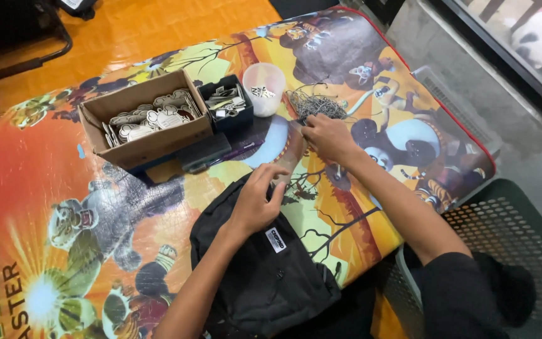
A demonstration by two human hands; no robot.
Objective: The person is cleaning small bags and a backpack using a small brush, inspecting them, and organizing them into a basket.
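Head view: two bare hands work over a black bag at a cartoon-printed desk.

The left hand (255,201) rests on the top edge of the black fabric bag (265,270), fingers (270,174) curled and pressed together on a small flat piece; the bag lies soft and matte at the near desk edge, a small white rectangular label stitched on its front. The right hand (327,135) reaches into a tangled pile of thin metal wire loops (315,105), fingers bunched as if pinching; what they hold cannot be told. The desk (45,163) wears a glossy orange picture cover. Behind stand a brown cardboard box (145,119) of flat pale cutouts, a small black tray (228,100) of metal bits and a round translucent plastic cup (265,85).
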